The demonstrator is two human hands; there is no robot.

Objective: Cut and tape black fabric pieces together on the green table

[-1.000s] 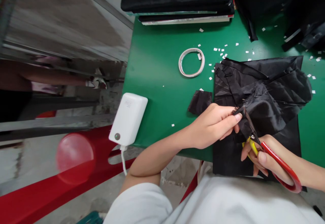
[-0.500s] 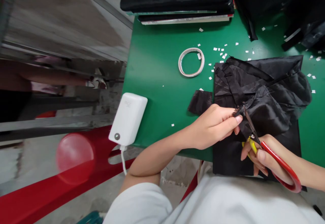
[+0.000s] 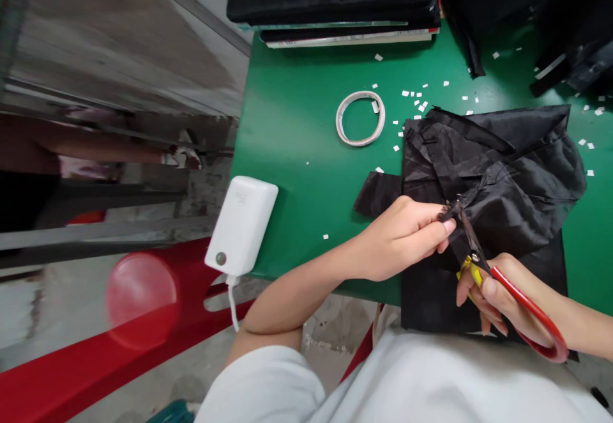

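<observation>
L hand (image 3: 407,239) pinches cloth (image 3: 514,209), R hand (image 3: 524,282) grips scissors (image 3: 474,257); hold taut, L thumb (image 3: 431,234) clear, 1 snip @ a time.

No readable text or numbers.

And there's movement in the black cloth (image 3: 550,167)! Its long narrow strip (image 3: 472,129), up toward the far edge, has slid rightward over the past second, and the puffed fold (image 3: 517,212) below has spread the same way (most of that shift came in the first half-second). Over to the left, the small black piece (image 3: 376,194), a sliver apart from the cloth a second ago, now appears to meet its edge. Down at the scissors (image 3: 475,257), the yellow handle (image 3: 476,273) now shows closer to the pivot, and the right hand (image 3: 502,301) has its fingertips slightly shifted.
</observation>
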